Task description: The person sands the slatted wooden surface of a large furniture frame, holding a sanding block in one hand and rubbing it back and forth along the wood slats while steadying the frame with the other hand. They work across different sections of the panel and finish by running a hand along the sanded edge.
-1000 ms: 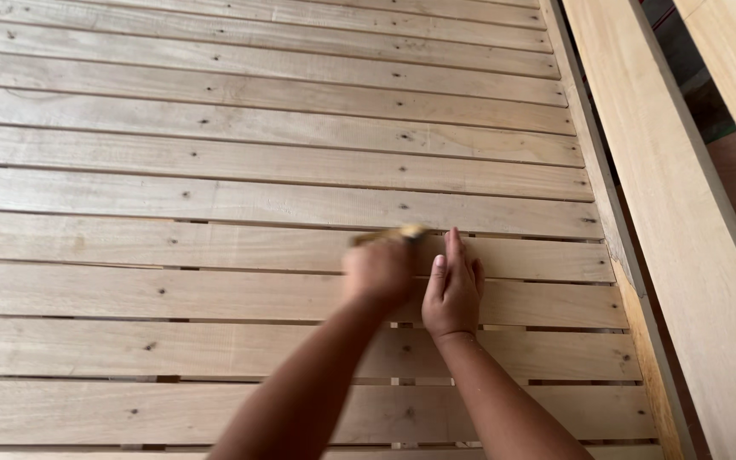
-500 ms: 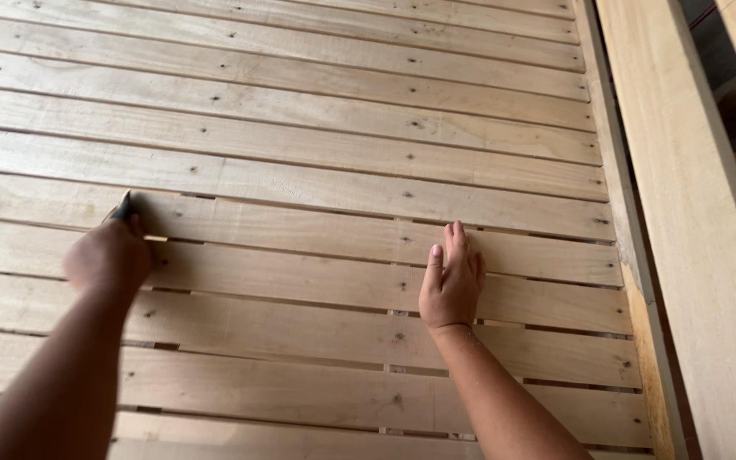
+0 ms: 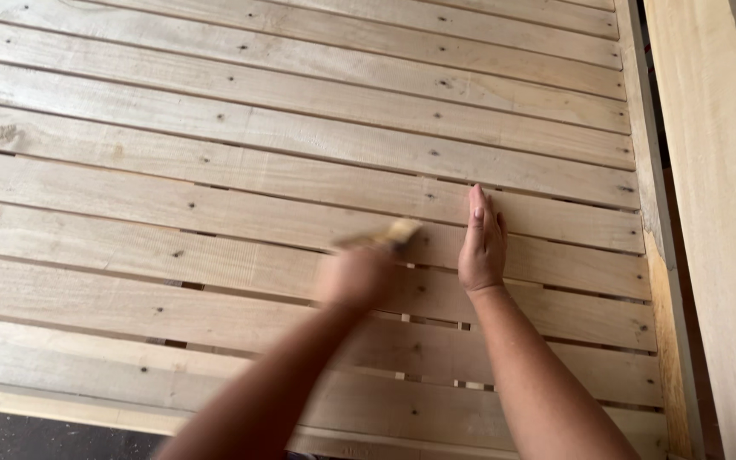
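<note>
Hands — two: left hand (image 3: pixel 355 277) gripping one brush (image 3: pixel 389 234), right hand (image 3: pixel 480 243) flat.

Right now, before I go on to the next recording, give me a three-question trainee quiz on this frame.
1. True or false: the right hand rests flat on the wooden slats.
2. What does the left hand hold? A) a hammer B) a brush C) a saw
3. Which hand looks motion-blurred?

Key: 1. True, palm down with fingers together. 2. B, a pale-tipped brush, blurred, over a slat. 3. The left hand; the right is sharp.
</note>
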